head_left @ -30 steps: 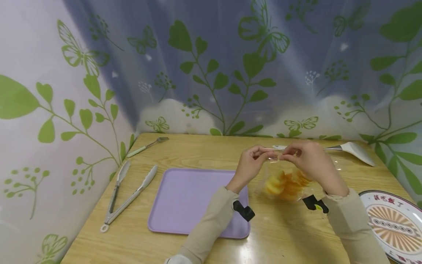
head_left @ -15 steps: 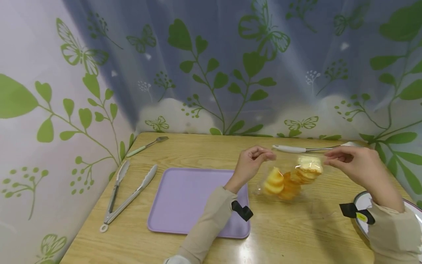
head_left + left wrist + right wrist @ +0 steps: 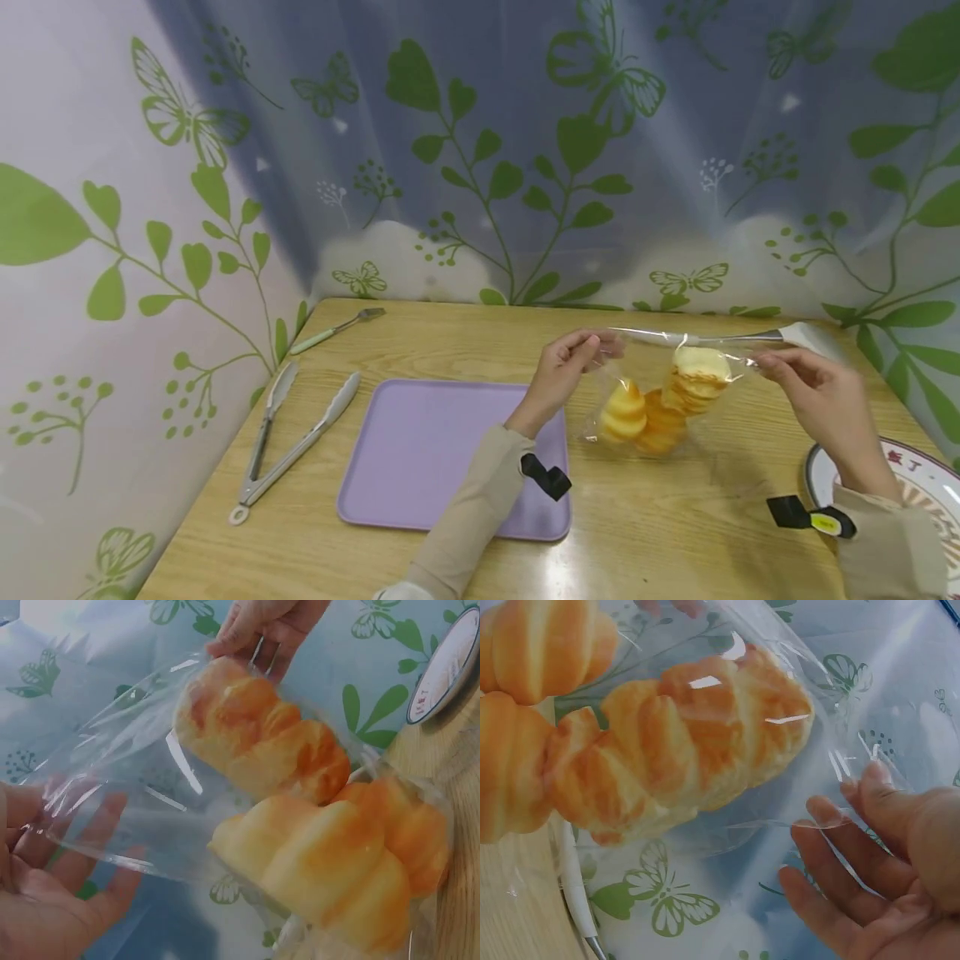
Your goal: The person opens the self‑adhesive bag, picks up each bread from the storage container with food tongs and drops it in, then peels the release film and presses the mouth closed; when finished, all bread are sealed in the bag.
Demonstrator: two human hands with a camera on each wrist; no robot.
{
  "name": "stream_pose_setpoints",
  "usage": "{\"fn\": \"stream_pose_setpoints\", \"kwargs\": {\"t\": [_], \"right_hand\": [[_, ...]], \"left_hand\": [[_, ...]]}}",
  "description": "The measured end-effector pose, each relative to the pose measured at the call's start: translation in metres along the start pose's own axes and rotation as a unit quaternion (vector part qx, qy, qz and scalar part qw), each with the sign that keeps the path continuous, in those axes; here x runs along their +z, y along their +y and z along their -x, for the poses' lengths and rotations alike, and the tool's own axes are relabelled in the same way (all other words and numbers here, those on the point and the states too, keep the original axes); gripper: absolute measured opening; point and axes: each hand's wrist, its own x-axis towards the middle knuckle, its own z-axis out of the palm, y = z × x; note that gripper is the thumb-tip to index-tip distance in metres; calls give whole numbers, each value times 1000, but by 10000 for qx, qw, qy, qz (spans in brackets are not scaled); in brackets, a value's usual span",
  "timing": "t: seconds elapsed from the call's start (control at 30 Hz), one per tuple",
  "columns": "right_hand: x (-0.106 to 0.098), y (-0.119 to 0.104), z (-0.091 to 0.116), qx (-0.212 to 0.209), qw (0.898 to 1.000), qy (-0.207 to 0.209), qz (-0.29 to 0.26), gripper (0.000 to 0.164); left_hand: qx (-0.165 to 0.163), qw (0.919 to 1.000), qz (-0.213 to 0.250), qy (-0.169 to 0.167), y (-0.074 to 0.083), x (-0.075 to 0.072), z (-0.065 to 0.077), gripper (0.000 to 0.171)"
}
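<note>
A clear plastic bag (image 3: 651, 362) is stretched between my hands above the wooden table. My left hand (image 3: 564, 371) pinches one upper corner between thumb and fingers. At the opposite corner, my right hand (image 3: 821, 400) pinches the film; its thumb and index finger meet on the edge in the right wrist view. Inside the bag are a long bread roll (image 3: 259, 727) and two ridged croissant-like breads, a paler one (image 3: 315, 870) and a browner one (image 3: 405, 832). The long roll sits nearest my right hand, the paler bread nearest my left.
A purple tray (image 3: 442, 458) lies under my left forearm. Metal tongs (image 3: 262, 458) and a small green-handled fork (image 3: 330, 333) are at the left. Behind the bag lies a white-handled turner (image 3: 813, 340). A patterned plate (image 3: 911, 475) stands at the right edge.
My right hand has moved right, away from the left hand, then lowered slightly. The bag's mouth, bunched between both hands earlier, is now spread wide. The left hand has barely moved.
</note>
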Motion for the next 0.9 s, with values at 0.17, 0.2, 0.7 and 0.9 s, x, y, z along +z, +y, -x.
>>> {"fn": "stream_pose_setpoints", "kwargs": {"t": [0.17, 0.2, 0.7, 0.9], "right_hand": [[3, -2, 2, -745, 9866, -261, -1429, 17], [2, -3, 2, -873, 9826, -324, -1606, 18], [28, 40, 13, 929, 9852, -1404, -326, 38], [45, 55, 13, 1234, 9808, -1416, -533, 44]], "left_hand": [[-42, 9982, 455, -393, 7, 0, 1, 39], [-96, 9979, 501, -407, 10, 1, 0, 39], [-2013, 9787, 28, 416, -50, 6, 21, 33], [-2063, 9768, -39, 564, -64, 2, 26, 33]]}}
